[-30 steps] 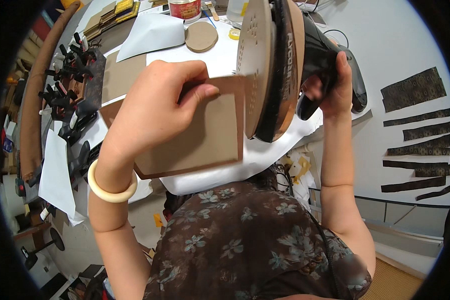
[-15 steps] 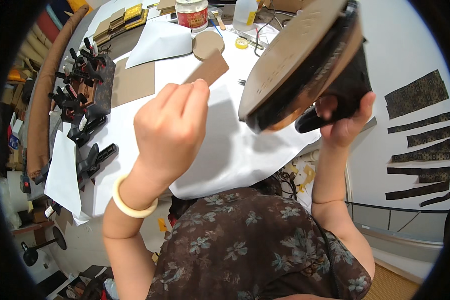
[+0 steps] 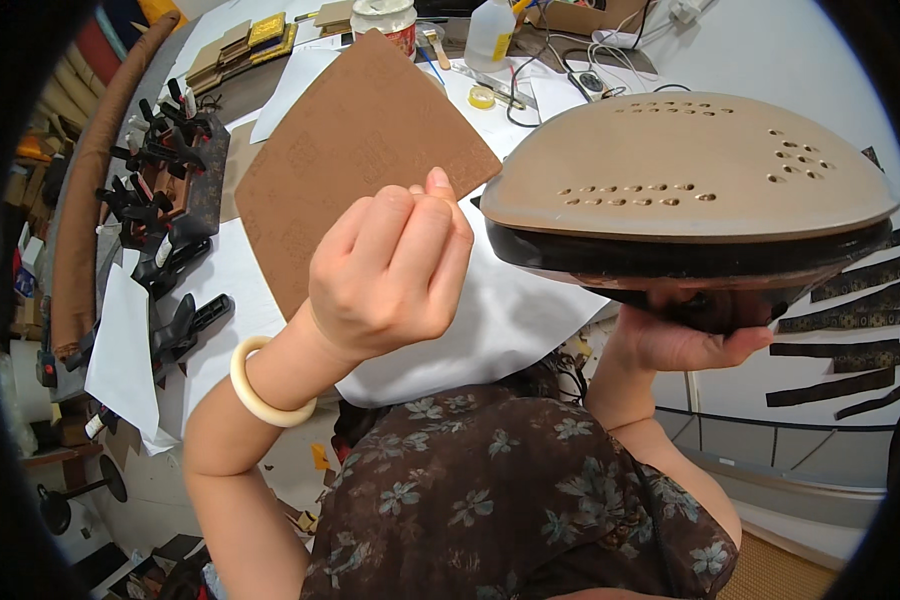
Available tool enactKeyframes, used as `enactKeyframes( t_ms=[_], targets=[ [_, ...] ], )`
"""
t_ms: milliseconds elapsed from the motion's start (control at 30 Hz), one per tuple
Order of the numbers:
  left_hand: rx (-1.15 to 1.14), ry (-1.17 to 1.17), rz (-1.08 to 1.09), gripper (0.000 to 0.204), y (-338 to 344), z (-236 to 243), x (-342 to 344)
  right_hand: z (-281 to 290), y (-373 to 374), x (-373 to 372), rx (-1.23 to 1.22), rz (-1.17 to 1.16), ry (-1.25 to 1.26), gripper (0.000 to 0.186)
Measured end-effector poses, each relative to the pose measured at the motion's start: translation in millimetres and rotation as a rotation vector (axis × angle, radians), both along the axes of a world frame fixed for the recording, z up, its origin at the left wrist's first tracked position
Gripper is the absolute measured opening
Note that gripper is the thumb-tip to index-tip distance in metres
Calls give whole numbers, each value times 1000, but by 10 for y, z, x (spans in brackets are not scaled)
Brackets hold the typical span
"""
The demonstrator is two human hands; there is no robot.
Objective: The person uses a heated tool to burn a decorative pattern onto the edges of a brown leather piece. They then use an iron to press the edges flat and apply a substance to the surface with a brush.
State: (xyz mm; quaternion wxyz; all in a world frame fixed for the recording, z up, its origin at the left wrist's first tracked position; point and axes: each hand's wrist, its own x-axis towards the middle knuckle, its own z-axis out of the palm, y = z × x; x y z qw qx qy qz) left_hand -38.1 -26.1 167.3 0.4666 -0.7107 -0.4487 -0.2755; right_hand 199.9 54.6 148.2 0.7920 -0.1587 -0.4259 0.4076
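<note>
My left hand (image 3: 390, 275), with a pale bangle on its wrist, pinches a brown four-sided sheet (image 3: 355, 150) near its right-hand edge. Faint embossed patterns show on the broad face of this sheet, which is held up above the table. In my right hand (image 3: 675, 345) is a clothes iron (image 3: 690, 170), tipped so that its tan soleplate with clusters of steam holes shows. The iron's body hides its handle and most of my gripping fingers. Its pointed left end comes close to the sheet's right corner; I cannot tell whether they touch.
White paper (image 3: 490, 310) covers the table. Black clamps (image 3: 160, 150) crowd its left side around a box. Behind stand a jar (image 3: 390, 15), a clear bottle (image 3: 490, 40), a yellow tape roll (image 3: 481, 97) and a dark cord (image 3: 515, 100). Dark patterned strips (image 3: 860, 320) hang at right.
The iron has turned from a steep slant to nearly level, soleplate toward me, and moved lower right. The brown sheet has swung from a narrow view to its broad face. My left hand shifted right.
</note>
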Motion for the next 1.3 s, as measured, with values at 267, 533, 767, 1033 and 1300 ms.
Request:
enactKeyframes(
  t_ms=[267, 533, 767, 1033, 1300],
  targets=[
    [-13, 125, -9, 10, -26, 37, 53, -8, -145, -92, -109, -176, -110, 112],
    [-17, 104, -55, 18, -85, -1, 66, 92, -184, -211, -215, -233, -138, 101],
    [-21, -153, -133, 21, -72, -23, 19, -9, -133, -102, -258, -189, -44, 102],
    [-106, -305, -207, 55, -70, -83, 25, 150, -137, -120, -194, -277, 4, 100],
    [-124, -485, -298, 53, -48, -99, 152, 194, -142, -187, -215, -256, 73, 105]
  ],
)
